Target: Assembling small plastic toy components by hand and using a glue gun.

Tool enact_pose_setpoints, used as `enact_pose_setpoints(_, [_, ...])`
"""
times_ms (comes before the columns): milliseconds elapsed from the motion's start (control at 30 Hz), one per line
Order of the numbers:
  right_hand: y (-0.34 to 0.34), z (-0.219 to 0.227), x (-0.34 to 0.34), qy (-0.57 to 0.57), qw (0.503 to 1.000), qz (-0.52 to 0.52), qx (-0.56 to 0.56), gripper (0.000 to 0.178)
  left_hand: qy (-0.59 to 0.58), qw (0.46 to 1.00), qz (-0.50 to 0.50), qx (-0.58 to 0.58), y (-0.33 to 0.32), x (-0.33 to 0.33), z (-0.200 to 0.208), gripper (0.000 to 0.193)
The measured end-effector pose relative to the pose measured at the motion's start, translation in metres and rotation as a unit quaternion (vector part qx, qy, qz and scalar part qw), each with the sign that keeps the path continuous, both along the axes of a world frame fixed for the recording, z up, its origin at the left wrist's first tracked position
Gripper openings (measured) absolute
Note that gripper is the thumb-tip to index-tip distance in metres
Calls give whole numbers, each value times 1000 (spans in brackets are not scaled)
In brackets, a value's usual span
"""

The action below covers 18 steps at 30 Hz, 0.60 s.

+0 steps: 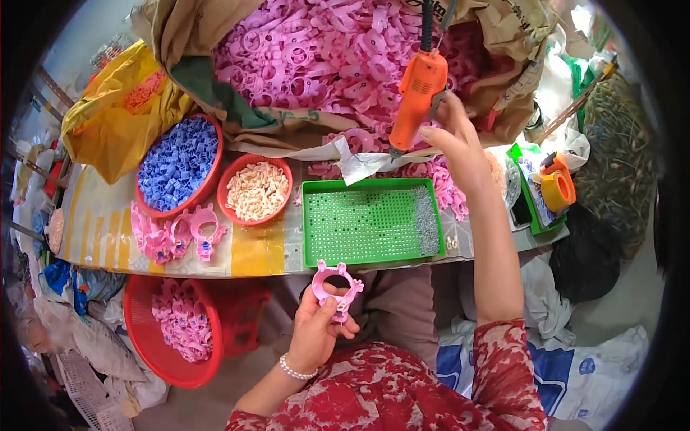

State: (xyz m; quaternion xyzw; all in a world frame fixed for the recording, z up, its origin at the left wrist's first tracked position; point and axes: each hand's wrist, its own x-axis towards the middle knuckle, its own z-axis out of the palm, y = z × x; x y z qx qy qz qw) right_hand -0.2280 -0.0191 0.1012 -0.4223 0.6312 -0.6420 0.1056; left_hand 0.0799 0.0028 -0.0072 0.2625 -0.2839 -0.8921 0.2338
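My left hand (pixel 311 336) pinches a pink plastic ring (pixel 343 309) before a green perforated tray (pixel 345 233). I can't tell whether my half-hidden right hand (pixel 458 136) grips the orange screwdriver (pixel 419 93).

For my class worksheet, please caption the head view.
Left hand holds a pink part; right hand is at an orange power tool.

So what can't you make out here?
All in the head view:
Right hand: the orange power tool and the hand itself hide some fingertips, so its grip is unclear.
Left hand: the pink piece partly covers its fingers.
Black cord: cut off by the top edge.
Grey bits in the green tray: too small to tell apart.
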Motion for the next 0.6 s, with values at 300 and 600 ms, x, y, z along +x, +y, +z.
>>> enact_pose_setpoints(300, [18,3,2,24,984,107,143,44,90,995,-41,28,-8,2,-6,32])
enact_pose_setpoints(600, [57,-12,24,-59,981,169,81,65,46,996,-70,29,-2,-8,-4,37])
